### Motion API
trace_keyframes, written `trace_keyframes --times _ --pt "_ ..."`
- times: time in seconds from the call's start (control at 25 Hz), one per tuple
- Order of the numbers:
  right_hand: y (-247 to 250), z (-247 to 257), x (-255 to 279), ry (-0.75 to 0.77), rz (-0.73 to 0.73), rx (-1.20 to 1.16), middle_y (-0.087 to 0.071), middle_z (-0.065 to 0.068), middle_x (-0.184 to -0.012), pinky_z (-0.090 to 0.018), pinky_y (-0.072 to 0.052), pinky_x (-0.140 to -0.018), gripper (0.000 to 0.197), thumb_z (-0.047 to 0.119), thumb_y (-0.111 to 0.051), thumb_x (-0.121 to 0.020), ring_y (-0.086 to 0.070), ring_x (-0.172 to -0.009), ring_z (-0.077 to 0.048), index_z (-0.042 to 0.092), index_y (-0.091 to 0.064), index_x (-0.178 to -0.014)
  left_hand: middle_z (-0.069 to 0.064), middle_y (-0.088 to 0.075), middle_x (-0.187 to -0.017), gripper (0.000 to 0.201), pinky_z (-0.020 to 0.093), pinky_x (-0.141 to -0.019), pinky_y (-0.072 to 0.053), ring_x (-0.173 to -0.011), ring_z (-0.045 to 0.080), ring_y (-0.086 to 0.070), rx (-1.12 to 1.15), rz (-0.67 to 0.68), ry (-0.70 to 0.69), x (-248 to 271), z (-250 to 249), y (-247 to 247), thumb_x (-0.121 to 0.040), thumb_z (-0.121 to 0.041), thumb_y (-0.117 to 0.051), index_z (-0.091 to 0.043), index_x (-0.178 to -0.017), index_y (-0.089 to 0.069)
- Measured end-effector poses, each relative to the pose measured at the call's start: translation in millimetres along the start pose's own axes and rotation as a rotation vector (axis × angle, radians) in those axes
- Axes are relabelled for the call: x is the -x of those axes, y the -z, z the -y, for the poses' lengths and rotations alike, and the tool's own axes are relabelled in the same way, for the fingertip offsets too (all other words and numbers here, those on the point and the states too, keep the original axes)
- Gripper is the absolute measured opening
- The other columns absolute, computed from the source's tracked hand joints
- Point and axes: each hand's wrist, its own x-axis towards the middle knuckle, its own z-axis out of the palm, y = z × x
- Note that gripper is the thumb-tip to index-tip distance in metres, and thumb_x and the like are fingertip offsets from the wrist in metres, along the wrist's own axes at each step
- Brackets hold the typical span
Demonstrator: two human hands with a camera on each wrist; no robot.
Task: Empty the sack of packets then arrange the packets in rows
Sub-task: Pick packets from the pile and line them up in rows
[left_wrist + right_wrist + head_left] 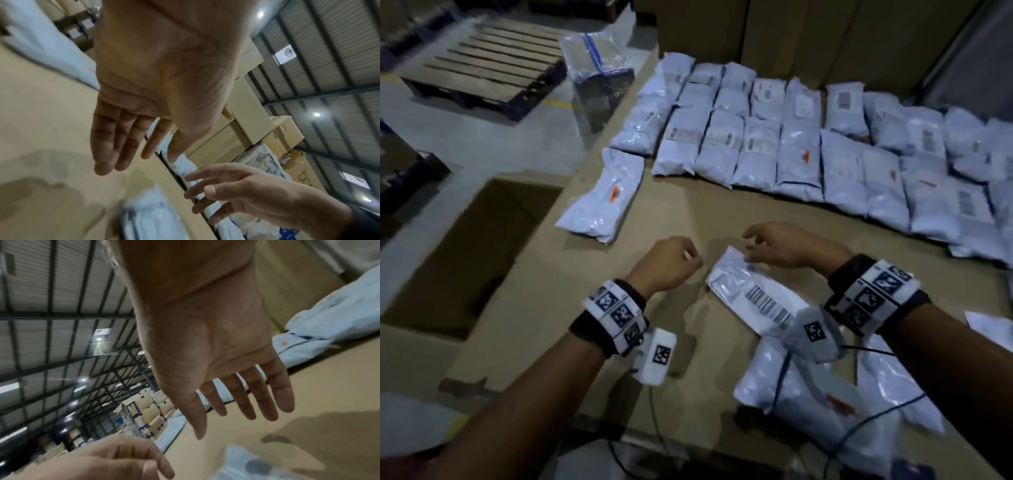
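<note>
left hand (671,262) loosely curled, holding nothing | right hand (774,248) fingers spread above glossy barcoded packet (753,296) | cardboard desk (674,212) | crinkly packet rows (774,144) behind

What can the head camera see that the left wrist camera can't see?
Only the head view shows the rows of packets laid side by side, the lone packet off to the left, the wooden pallet on the floor, and the barcode on the near packet.

Only the left wrist view shows the warehouse roof with its lights and the stacked cardboard boxes.

Both show the left hand and right hand, each holding nothing, above the cardboard surface.
</note>
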Motion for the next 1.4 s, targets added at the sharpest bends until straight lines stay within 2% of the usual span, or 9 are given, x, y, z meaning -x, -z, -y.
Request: trace_keyframes --times 0.12,0.24,0.52,0.64,0.8,1.0,1.12,1.24,1.4 --pt "-28.5 -28.3 25.5 -0.063 0.074 0.072 -0.061 -0.006 -0.105 -0.028 -0.039 -0.076 0.047 0.037 -0.069 -0.083 -0.056 -0.096 -0.024 0.010 -0.057 -0.120 0.018 -0.070 -0.076 0.021 0.037 -0.062 -0.055 -0.063 0.029 -0.066 0.265 0.063 0.146 14.9 1.0 -51.7 -0.086 -0.024 -0.061 -0.004 -0.083 -0.064" --pt "-54.5 -40.9 31.7 -0.084 0.025 0.055 -0.063 -0.007 -0.106 -0.031 -0.045 -0.075 0.043 0.036 -0.072 -0.078 -0.058 -0.096 -0.027 0.014 -0.058 -0.112 0.020 -0.066 -0.069 0.020 0.025 -0.047 -0.047 -0.048 0.024 -0.059 0.476 0.028 0.255 20.9 -6.3 -75.2 -0.091 -0.020 -0.060 -0.004 -0.080 -0.056" --pt "-38.2 -26.9 30.0 -0.087 -0.346 -0.405 -0.062 -0.004 -0.093 -0.029 -0.042 -0.067 0.026 0.021 -0.070 -0.078 -0.058 -0.085 -0.021 0.015 -0.056 -0.099 0.013 -0.050 -0.074 0.023 0.023 -0.046 -0.039 -0.053 0.017 -0.046 0.848 -0.058 0.228 26.0 -31.7 -60.2 -0.097 -0.014 -0.051 -0.010 -0.116 -0.039" --pt "-25.1 -4.9 12.0 -0.070 -0.464 -0.637 -0.067 -0.007 -0.094 -0.040 -0.055 -0.074 0.028 0.020 -0.072 -0.074 -0.064 -0.087 -0.026 0.015 -0.055 -0.096 0.014 -0.061 -0.084 0.033 0.024 -0.049 -0.047 -0.058 0.017 -0.058 0.946 -0.148 0.162 15.4 -30.1 -34.5 -0.095 -0.010 -0.054 -0.005 -0.126 -0.044" --pt "-19.2 33.2 -7.0 -0.052 -0.459 -0.642 -0.059 -0.003 -0.104 -0.045 -0.055 -0.079 0.047 0.020 -0.074 -0.075 -0.061 -0.094 -0.025 0.015 -0.045 -0.113 0.019 -0.069 -0.093 0.032 0.024 -0.055 -0.054 -0.078 0.025 -0.067 0.798 -0.300 0.027 2.8 -14.9 7.8 -0.088 0.007 -0.059 -0.001 -0.118 -0.055" --pt "-19.4 72.5 -52.0 -0.052 -0.370 -0.682 -0.063 -0.009 -0.094 -0.039 -0.055 -0.074 0.025 0.013 -0.075 -0.075 -0.062 -0.085 -0.026 0.024 -0.053 -0.078 0.004 -0.057 -0.074 0.048 0.021 -0.059 -0.046 -0.068 0.016 -0.056 0.517 -0.395 0.012 -27.0 17.0 58.4 -0.085 0.002 -0.064 -0.009 -0.129 -0.048" --pt "-27.5 87.4 -86.9 -0.115 -0.328 -0.767 -0.061 -0.010 -0.086 -0.028 -0.047 -0.053 0.027 0.006 -0.073 -0.078 -0.057 -0.066 -0.020 0.024 -0.052 -0.075 0.007 -0.058 -0.108 0.061 0.031 -0.086 -0.046 -0.099 0.022 -0.057 0.089 -0.435 -0.041 -39.4 36.9 75.1 -0.083 -0.011 -0.068 -0.016 -0.137 -0.040" --pt "-40.1 95.8 -119.0 -0.182 -0.259 -0.844 -0.060 -0.010 -0.082 -0.031 -0.045 -0.047 0.024 0.008 -0.067 -0.079 -0.055 -0.060 -0.023 0.026 -0.052 -0.079 0.010 -0.050 -0.133 0.054 0.040 -0.100 -0.041 -0.124 0.030 -0.046 -0.435 -0.306 -0.140 -51.0 59.8 82.3 -0.085 -0.023 -0.064 -0.015 -0.136 -0.046" --pt "-49.4 93.9 -142.2 -0.192 -0.311 -0.578 -0.059 -0.007 -0.106 -0.044 -0.057 -0.078 0.022 0.023 -0.063 -0.077 -0.064 -0.086 -0.029 0.035 -0.057 -0.094 0.006 -0.024 -0.156 0.054 0.053 -0.115 -0.020 -0.148 0.027 -0.010 -0.756 -0.049 -0.049 -54.9 85.2 84.1 -0.095 -0.043 -0.048 -0.020 -0.143 -0.037"
